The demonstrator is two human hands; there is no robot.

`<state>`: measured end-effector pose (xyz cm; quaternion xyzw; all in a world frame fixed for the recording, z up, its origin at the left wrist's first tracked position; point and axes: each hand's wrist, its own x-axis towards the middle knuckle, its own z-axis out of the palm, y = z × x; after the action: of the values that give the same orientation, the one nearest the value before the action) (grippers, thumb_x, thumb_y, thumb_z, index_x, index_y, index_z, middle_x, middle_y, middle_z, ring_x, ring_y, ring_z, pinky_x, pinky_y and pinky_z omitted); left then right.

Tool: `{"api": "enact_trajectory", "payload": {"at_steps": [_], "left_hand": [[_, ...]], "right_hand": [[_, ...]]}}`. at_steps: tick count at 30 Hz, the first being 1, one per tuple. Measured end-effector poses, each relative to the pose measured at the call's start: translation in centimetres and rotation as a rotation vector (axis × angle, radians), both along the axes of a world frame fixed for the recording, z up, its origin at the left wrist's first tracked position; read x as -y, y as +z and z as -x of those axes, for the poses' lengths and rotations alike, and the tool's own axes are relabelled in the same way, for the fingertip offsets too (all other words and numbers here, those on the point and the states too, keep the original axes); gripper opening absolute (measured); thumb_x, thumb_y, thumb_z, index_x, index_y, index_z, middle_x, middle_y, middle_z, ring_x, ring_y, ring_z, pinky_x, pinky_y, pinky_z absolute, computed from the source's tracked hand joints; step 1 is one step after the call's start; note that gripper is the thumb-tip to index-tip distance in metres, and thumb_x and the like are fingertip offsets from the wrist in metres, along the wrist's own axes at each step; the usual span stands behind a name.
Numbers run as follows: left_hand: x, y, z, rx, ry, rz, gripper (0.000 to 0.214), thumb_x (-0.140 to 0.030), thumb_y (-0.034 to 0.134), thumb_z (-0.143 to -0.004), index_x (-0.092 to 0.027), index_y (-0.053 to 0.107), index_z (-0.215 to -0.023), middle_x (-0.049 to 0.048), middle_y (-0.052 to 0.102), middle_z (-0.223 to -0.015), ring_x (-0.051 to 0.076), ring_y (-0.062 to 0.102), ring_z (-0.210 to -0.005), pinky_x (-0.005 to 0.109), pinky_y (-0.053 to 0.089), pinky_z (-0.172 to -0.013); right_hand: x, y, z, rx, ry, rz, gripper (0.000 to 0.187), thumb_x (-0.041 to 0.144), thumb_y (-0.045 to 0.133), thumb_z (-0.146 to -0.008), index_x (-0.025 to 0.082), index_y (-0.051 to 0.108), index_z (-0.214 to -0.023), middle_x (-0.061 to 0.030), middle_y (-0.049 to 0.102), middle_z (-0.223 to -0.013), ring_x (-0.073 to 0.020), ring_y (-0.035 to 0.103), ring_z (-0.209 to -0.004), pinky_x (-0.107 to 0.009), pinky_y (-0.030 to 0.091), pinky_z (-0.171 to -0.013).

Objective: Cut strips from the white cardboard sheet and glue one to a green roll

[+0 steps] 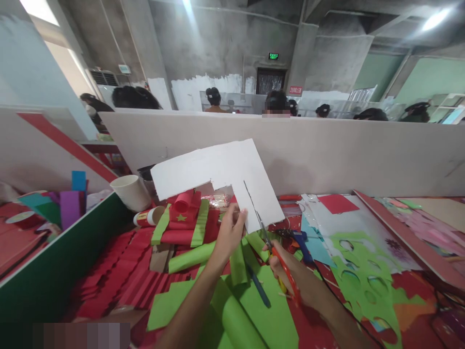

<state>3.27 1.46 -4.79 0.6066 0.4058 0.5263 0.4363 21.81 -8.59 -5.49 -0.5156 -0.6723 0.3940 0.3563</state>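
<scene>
Wall (225,43): green sign (273,56), lettering blurred. Right hand (295,268) holds scissors (266,237).

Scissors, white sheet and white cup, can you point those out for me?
Scissors (286,268): head view, on the red handle.
White sheet (236,164): head view, on its flat face, near the bend of the L shape.
White cup (133,195): head view, on its outer side wall.

Easiest way in, from over here, looks like right of the card (232,167), over that flat green paper (360,244). Behind the card, the board (363,157) walls it off. Left of it, a cup (131,192) sticks up. In front: rolls (238,264), scissors (286,268), glue gun (303,248), totally jammed.
</scene>
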Motion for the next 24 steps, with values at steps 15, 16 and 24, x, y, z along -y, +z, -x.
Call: {"api": "enact_trajectory", "payload": {"at_steps": [15,16,24], "left_hand": [[0.16,-0.36,-0.57,0.036,-0.024,0.003,0.025,-0.045,0.052,-0.092,-0.020,0.049,-0.093,-0.0075,0.044,-0.055,0.009,0.044,-0.043,0.019,0.034,-0.043],[0.17,-0.35,-0.62,0.039,-0.021,0.006,0.025,-0.045,0.052,-0.092,-0.020,0.049,-0.093,-0.0075,0.045,-0.055,0.008,0.044,-0.043,0.019,0.034,-0.043],[0.23,-0.32,-0.71,0.025,-0.014,-0.005,0.024,-0.044,0.049,-0.094,-0.020,0.048,-0.091,-0.0078,0.044,-0.056,0.008,0.045,-0.044,0.018,0.035,-0.043]], "right_hand": [[-0.27,0.04,-0.05,0.147,0.060,-0.048,0.050,0.046,0.042,-0.098,0.016,0.048,-0.138,-0.0078,0.061,-0.092,-0.0250,0.059,-0.091,-0.045,0.051,-0.089],[-0.26,0.04,-0.06,0.145,0.059,-0.049,0.049,0.045,0.041,-0.098,0.017,0.049,-0.138,-0.0068,0.060,-0.088,-0.0245,0.059,-0.087,-0.044,0.052,-0.086],[-0.21,0.24,0.17,0.127,0.063,-0.025,0.045,0.049,0.040,-0.098,0.023,0.051,-0.133,-0.0020,0.056,-0.082,-0.0177,0.051,-0.067,-0.035,0.053,-0.072]]}}
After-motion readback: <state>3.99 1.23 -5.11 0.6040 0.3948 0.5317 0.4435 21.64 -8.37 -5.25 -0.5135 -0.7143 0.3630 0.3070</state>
